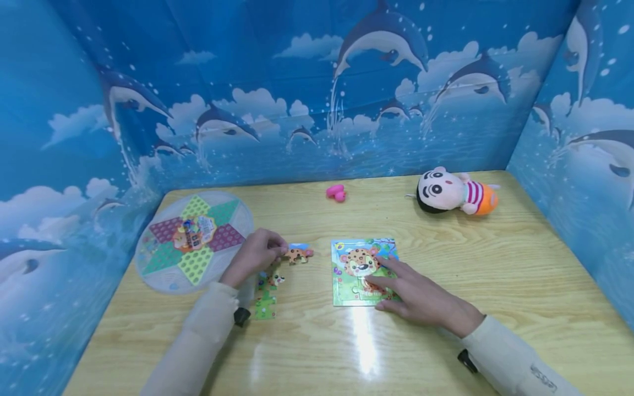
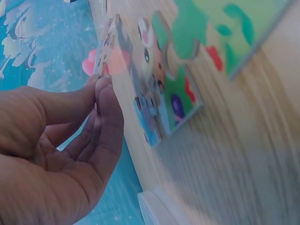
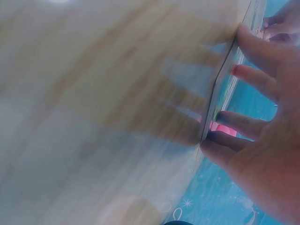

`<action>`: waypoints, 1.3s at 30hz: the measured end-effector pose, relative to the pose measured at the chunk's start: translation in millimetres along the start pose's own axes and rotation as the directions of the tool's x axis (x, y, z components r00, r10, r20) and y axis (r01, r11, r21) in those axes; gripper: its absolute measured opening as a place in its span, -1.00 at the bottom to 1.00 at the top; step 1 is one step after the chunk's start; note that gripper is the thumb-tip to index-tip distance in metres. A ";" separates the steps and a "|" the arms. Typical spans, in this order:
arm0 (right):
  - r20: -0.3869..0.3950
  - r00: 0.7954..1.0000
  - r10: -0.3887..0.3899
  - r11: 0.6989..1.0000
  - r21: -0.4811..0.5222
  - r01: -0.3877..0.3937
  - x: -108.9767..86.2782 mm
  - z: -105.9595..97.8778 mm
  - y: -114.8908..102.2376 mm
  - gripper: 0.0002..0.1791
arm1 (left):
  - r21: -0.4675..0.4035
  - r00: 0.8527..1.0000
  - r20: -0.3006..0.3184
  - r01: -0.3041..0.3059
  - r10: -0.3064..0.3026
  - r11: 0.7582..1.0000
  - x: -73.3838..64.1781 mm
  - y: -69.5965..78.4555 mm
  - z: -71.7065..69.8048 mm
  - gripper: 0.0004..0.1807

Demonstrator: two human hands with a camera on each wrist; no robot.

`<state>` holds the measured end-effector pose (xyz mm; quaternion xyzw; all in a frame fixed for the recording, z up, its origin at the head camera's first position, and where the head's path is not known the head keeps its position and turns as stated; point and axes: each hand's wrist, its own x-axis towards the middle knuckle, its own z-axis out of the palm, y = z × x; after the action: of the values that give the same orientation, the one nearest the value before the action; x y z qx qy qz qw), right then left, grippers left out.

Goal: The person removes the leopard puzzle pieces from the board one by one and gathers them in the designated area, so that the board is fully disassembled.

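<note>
My left hand pinches a spotted orange puzzle piece between thumb and fingertips. In the left wrist view that piece stands tilted and partly blurred. Below the hand lie more puzzle pieces, a green one and one with part of a leopard face. To the right lies a square leopard puzzle board with pieces fitted in it. Over its right side my right hand rests with spread fingers on the picture. In the right wrist view, fingertips of the hand touch the board's edge.
A round star-patterned game board lies at the left, close to my left forearm. Toward the back are a small pink toy and a plush doll. Dolphin-printed curtain walls enclose the wooden table behind and at both sides.
</note>
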<state>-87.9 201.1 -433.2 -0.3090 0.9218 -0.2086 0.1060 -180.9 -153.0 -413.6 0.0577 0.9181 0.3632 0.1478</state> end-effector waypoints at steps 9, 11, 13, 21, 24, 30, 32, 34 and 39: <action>-0.003 1.000 -0.006 1.000 0.000 0.006 -0.2 0.0 0.3 -0.40 | 0.046 0.999 -0.037 -0.010 0.012 0.999 -1.4 -6.1 -1.9 -0.93; -0.004 1.000 -0.006 1.000 0.000 0.006 -0.2 -0.1 0.2 -0.40 | 0.059 0.998 -0.048 -0.025 0.028 0.998 -1.6 -6.4 -1.6 -0.94; -0.004 1.000 -0.007 1.000 0.000 0.007 -0.2 -0.1 0.3 -0.40 | 0.066 0.998 -0.055 -0.038 0.041 0.997 -1.8 -6.5 -1.4 -0.95; -0.001 1.000 0.000 1.000 -0.008 0.000 -0.1 -0.6 0.4 -0.39 | 0.061 0.998 -0.058 -0.025 0.028 0.998 0.5 1.0 2.1 -0.95; -0.001 1.000 0.006 1.000 -0.012 -0.006 -0.5 -0.9 0.6 -0.39 | 0.073 0.997 -0.050 -0.059 0.063 0.996 2.6 5.8 6.6 -0.95; -0.018 1.000 0.009 1.000 -0.021 -0.009 -2.2 -1.6 0.8 -0.41 | 0.085 0.994 -0.020 -0.105 0.107 0.991 5.9 19.9 16.0 -0.92; -0.026 1.000 0.014 1.000 -0.025 -0.015 -3.1 -1.9 1.1 -0.41 | 0.066 0.993 0.000 -0.115 0.115 0.991 6.9 25.4 19.9 -0.91; -0.030 0.999 0.020 0.999 -0.029 -0.021 -4.3 -2.5 1.0 -0.40 | 0.064 0.993 0.015 -0.122 0.121 0.990 7.8 30.9 24.1 -0.91; -0.025 1.000 0.017 0.999 -0.037 -0.018 -7.8 -4.7 -0.4 -0.38 | 0.096 0.990 0.030 -0.143 0.141 0.985 8.1 42.8 34.8 -0.93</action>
<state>-83.1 207.1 -428.3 -0.3003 0.9295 -0.1941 0.0904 -177.7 -97.4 -410.3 0.1343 0.9267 0.3265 0.1291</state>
